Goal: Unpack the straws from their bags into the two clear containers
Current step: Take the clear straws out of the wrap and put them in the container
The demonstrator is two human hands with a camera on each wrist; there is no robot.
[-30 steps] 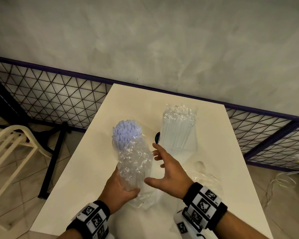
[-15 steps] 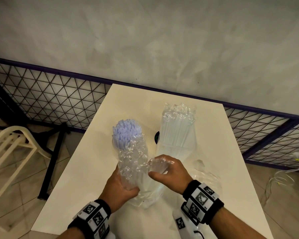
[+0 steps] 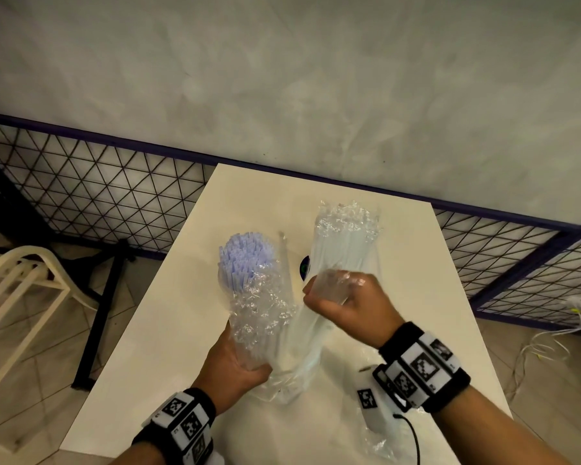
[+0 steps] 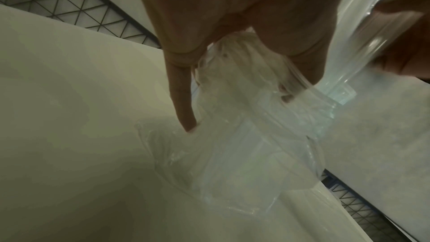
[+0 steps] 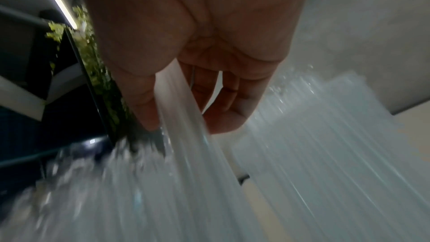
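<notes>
My left hand grips the lower part of a crinkly clear bag that stands on the white table. Purple-tipped straws stick out of the bag's top. In the left wrist view, the left hand has thumb and fingers wrapped round the bag. My right hand holds a small bunch of clear straws pulled up and to the right from the bag's base. In the right wrist view, those straws run between thumb and fingers of the right hand. A second bundle of clear straws stands behind.
A small dark round object lies between the two bundles. Loose clear plastic lies on the table under my right wrist. A black mesh fence runs behind the table, a pale chair stands left, and cables lie on the floor at right.
My right hand was open, then closed beside the bag, and has now lifted up and right with a bunch of clear straws. The left hand kept its hold.
</notes>
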